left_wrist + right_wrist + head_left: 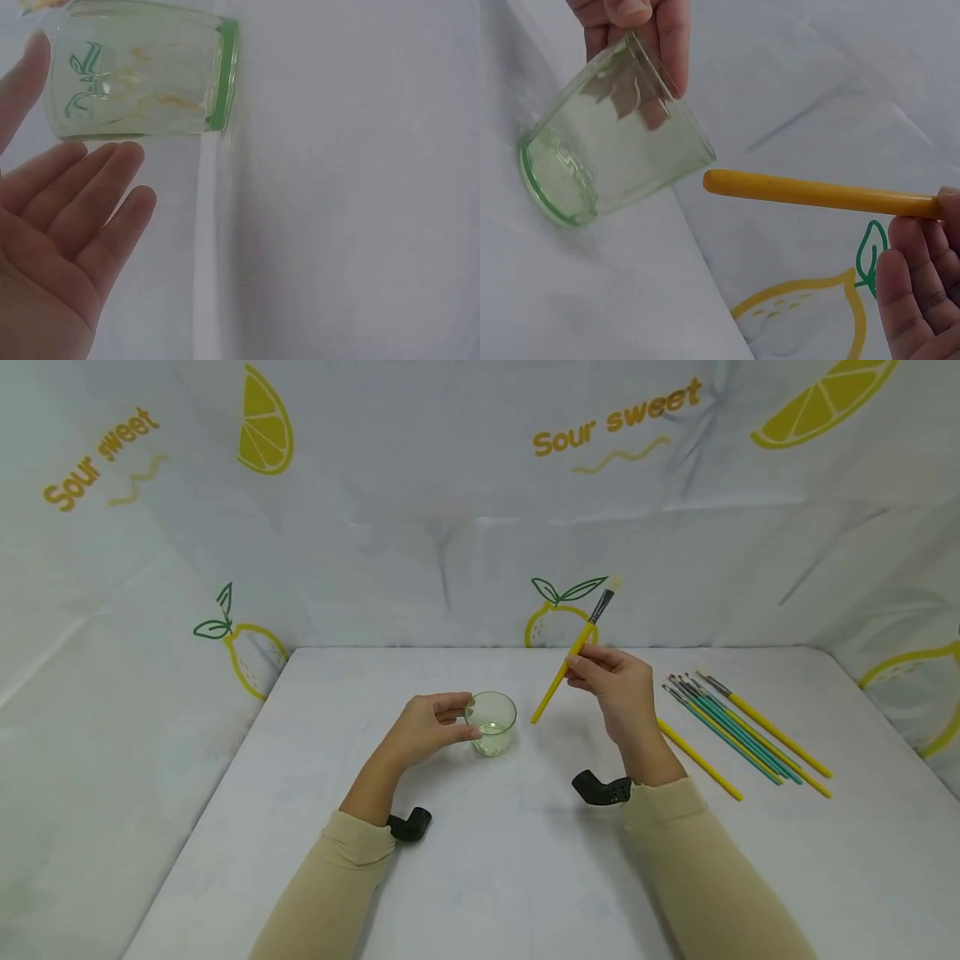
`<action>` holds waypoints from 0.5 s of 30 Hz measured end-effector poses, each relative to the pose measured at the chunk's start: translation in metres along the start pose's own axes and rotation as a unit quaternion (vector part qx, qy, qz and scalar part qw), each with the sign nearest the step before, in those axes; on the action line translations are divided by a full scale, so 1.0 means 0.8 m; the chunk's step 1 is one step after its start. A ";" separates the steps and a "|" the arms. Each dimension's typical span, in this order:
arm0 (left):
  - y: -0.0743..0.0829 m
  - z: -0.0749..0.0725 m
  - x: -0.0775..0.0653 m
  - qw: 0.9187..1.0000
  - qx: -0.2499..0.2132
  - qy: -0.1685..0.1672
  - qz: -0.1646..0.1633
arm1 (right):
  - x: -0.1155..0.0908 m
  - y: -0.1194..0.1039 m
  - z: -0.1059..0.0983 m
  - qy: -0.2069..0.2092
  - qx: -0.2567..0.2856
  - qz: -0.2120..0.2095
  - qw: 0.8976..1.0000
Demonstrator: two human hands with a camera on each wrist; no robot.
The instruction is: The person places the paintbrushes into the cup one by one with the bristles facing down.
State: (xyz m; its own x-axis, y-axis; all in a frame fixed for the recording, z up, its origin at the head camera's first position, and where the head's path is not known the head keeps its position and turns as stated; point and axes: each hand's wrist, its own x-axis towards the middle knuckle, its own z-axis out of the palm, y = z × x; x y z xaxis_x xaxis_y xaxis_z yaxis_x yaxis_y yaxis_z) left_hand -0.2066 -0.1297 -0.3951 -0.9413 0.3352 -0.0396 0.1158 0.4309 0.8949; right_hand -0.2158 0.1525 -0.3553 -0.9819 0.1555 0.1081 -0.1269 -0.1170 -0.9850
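A clear, green-tinted drinking glass (491, 724) stands upright on the white table. My left hand (431, 727) holds it from the left, thumb on the near side and fingers on the far side by the rim. Green lettering shows on the glass (142, 71) in the left wrist view. Just right of the glass, my right hand (611, 681) pinches a yellow-handled paintbrush (558, 679) in the air. Its pale bristles point up and away, and the handle's butt end is low, beside the glass but apart from it. The right wrist view shows the handle (817, 193) near the glass rim.
Several paintbrushes with green and yellow handles (738, 731) lie in a bunch at the right of the table (465, 877). One yellow brush handle (705, 762) lies apart, partly behind the right wrist. A white lemon-print cloth (420, 502) hangs behind the table.
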 end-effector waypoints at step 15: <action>-0.001 -0.006 0.000 1.000 -0.019 0.016 0.003 | -0.003 0.010 0.042 -0.021 0.033 -0.025 0.999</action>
State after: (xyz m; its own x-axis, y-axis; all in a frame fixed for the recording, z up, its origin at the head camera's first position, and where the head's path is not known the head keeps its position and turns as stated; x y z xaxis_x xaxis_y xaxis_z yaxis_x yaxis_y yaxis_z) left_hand -0.2081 -0.1342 -0.3938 -0.9504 0.3103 -0.0194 0.1107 0.3959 0.9116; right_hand -0.2194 0.1180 -0.3587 -0.9789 0.1211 0.1645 -0.1841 -0.1742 -0.9673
